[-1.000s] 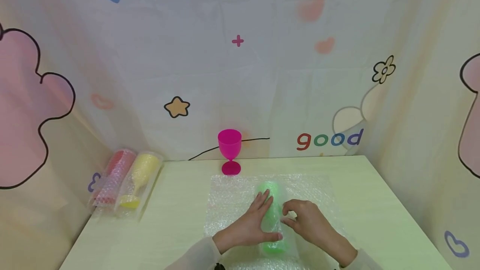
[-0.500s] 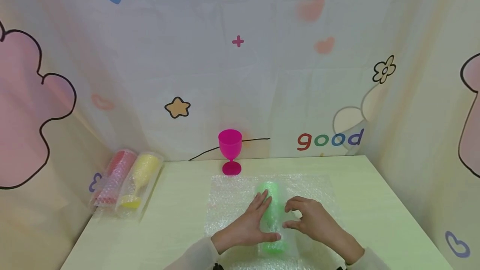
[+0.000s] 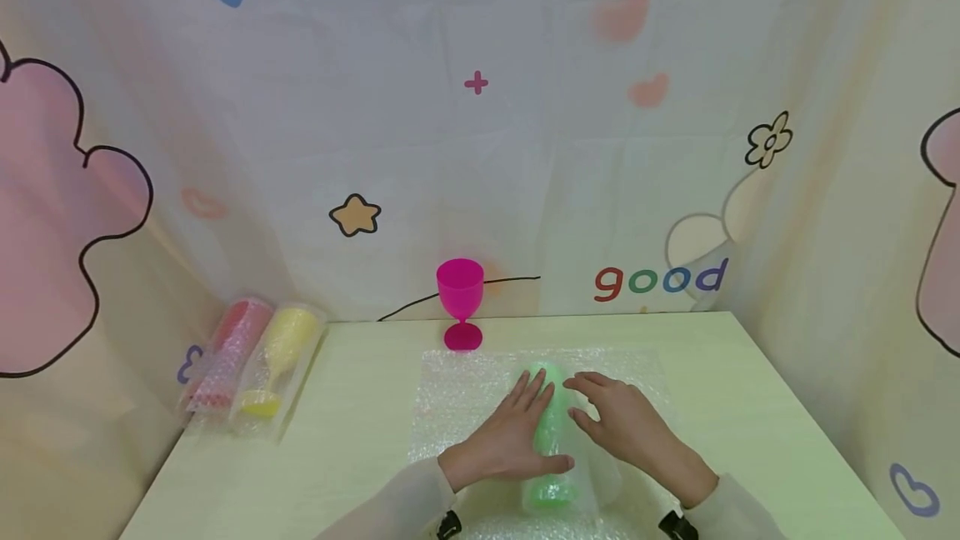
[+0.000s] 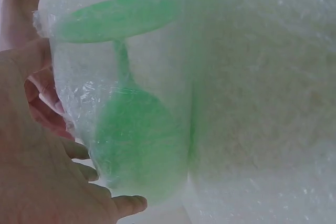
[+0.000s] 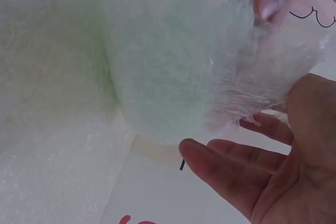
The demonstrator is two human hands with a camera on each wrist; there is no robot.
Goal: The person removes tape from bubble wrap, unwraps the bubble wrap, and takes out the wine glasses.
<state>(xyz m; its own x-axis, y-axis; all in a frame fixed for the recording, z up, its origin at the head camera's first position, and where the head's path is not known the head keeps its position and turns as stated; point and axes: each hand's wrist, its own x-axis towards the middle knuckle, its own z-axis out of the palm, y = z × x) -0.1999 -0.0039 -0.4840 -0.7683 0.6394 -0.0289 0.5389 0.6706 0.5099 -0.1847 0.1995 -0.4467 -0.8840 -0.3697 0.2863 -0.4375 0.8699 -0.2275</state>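
A green goblet (image 3: 551, 437), rolled in bubble wrap, lies lengthwise on a spread sheet of bubble wrap (image 3: 450, 394). In the left wrist view the goblet's base, stem and bowl (image 4: 136, 135) show through the film. My left hand (image 3: 506, 444) rests along the roll's left side, fingers extended near the bowl and thumb across the lower part. On the other side, my right hand (image 3: 630, 423) is at the upper right of the roll, fingers loosely bent and thumb apart. The right wrist view has its fingertips close by the wrap's crumpled edge (image 5: 247, 98).
A bare pink goblet (image 3: 461, 294) stands upright at the table's back edge. Two wrapped goblets, one red (image 3: 232, 348) and one yellow (image 3: 281, 357), lie at the back left. A printed curtain (image 3: 480, 165) hangs behind the pale table (image 3: 757, 440).
The wrapped green goblet has shifted slightly right, with my left hand moving along with it. My right hand has moved up toward the roll's far end.
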